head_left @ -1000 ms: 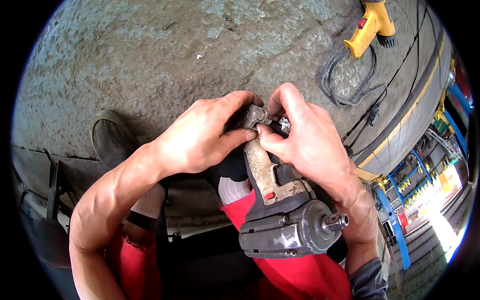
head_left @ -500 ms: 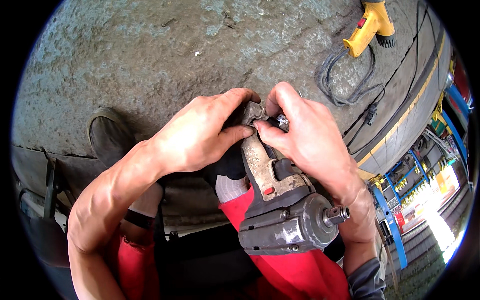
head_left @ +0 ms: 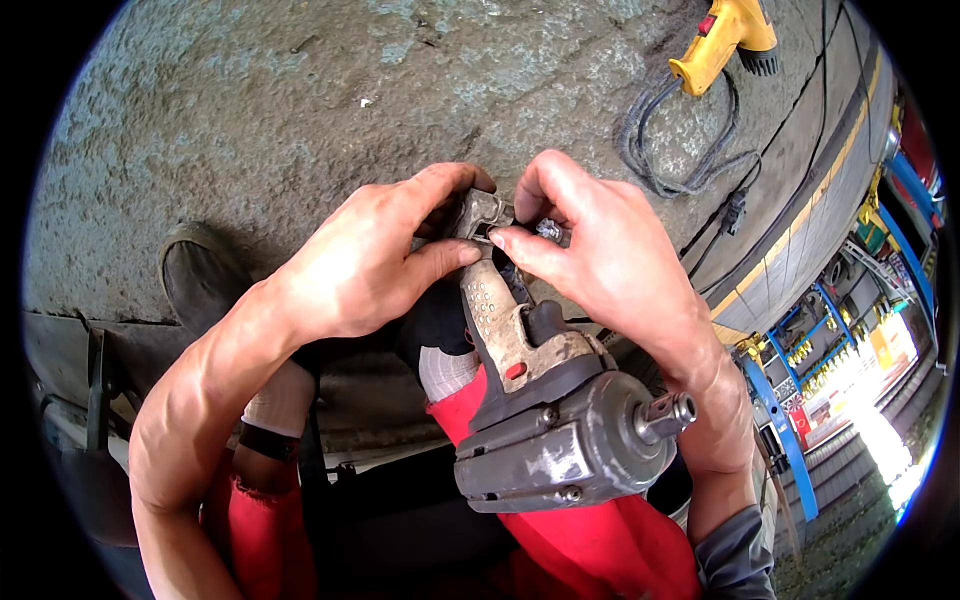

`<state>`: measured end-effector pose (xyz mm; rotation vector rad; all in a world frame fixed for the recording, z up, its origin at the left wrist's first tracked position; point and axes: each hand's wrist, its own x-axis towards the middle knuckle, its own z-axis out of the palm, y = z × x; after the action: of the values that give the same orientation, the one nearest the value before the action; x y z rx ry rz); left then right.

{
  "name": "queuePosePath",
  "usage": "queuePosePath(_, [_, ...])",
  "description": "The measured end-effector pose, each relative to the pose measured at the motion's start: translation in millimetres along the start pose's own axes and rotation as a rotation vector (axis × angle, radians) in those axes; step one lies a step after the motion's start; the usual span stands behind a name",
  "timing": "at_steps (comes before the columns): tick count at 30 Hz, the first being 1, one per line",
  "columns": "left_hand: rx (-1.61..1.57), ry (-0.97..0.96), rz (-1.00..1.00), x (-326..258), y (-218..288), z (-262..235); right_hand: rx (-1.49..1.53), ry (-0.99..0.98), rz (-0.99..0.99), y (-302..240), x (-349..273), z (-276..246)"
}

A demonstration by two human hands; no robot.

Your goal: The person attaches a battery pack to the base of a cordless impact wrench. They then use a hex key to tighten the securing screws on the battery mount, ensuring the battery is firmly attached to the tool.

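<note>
A: Quick pass. Grey impact wrench (head_left: pixel 560 440) lies across the person's red-trousered lap (head_left: pixel 600 550), handle pointing up and away, drive nose to the right. Both hands meet at the handle's far end.

B: State of the hands?

A: Left hand (head_left: pixel 365 265) is clamped round the handle end, thumb pressed on it. Right hand (head_left: pixel 610 260) pinches a small shiny metal fitting (head_left: pixel 548 229) against that same end (can't tell if it's threaded in or loose).

B: Risks?

A: My guess: the fitting slips from the pinch and drops to the concrete floor (head_left: pixel 300 100) beyond the wrench. The wrench is only balanced on the lap, so a hard twist could roll it off.

B: Anything else around?

A: Yellow power tool (head_left: pixel 725 35) with a coiled dark cable (head_left: pixel 680 160) up right of the wrench. Yellow floor stripe (head_left: pixel 810 225) further right. Blue racks (head_left: pixel 800 390) with small yellow items far right; labels too small to tell. Dark shoe (head_left: pixel 205 275) left of the wrench.
</note>
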<state>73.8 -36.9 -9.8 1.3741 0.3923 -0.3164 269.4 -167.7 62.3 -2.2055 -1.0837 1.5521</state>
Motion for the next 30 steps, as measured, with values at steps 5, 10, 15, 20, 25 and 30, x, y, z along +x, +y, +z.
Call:
queuePosePath(5, [0.042,0.012,0.04,0,-1,0,-0.039,0.007,-0.018,-2,-2,0])
queuePosePath(10, [0.066,0.03,0.057,1,-1,1,-0.059,-0.002,0.017,-5,-3,-2])
queuePosePath(15, [0.079,0.021,0.004,-1,2,2,-0.045,0.026,0.033,-9,-2,1])
queuePosePath(20, [0.116,0.031,0.031,-1,4,2,-0.034,0.028,0.065,-10,-4,2])
queuePosePath(25, [0.13,0.04,-0.001,-1,6,2,-0.044,0.044,0.074,-9,-5,7])
queuePosePath(30, [0.109,0.049,-0.007,1,7,1,-0.019,0.044,0.112,-6,-6,9])
